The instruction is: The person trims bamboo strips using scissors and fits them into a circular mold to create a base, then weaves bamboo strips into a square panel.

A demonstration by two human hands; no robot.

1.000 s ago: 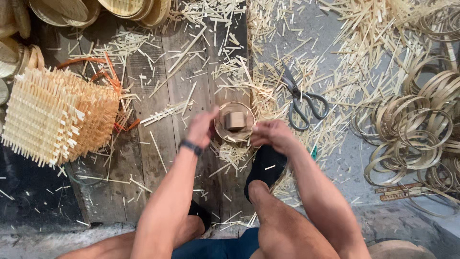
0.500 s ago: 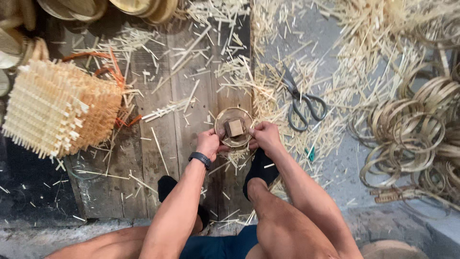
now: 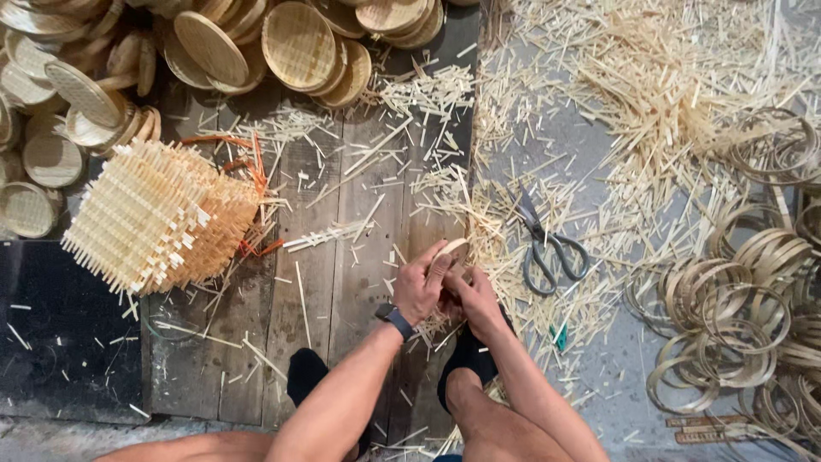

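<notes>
left hand [image 3: 421,287] and right hand [image 3: 473,295] pressed together low over dark wooden plank floor [image 3: 333,257], both clenched round small round pale bamboo hoop piece [image 3: 451,249]; only its upper rim shows above fingers. black wristband [image 3: 397,321] on left wrist. grey metal scissors [image 3: 547,244] lie just right of hands among scattered pale bamboo slivers [image 3: 650,94]. stack of square woven bamboo mats [image 3: 154,214] well left. round woven bamboo lids [image 3: 298,43] heaped along top. loose bamboo rings [image 3: 727,325] piled far right.
</notes>
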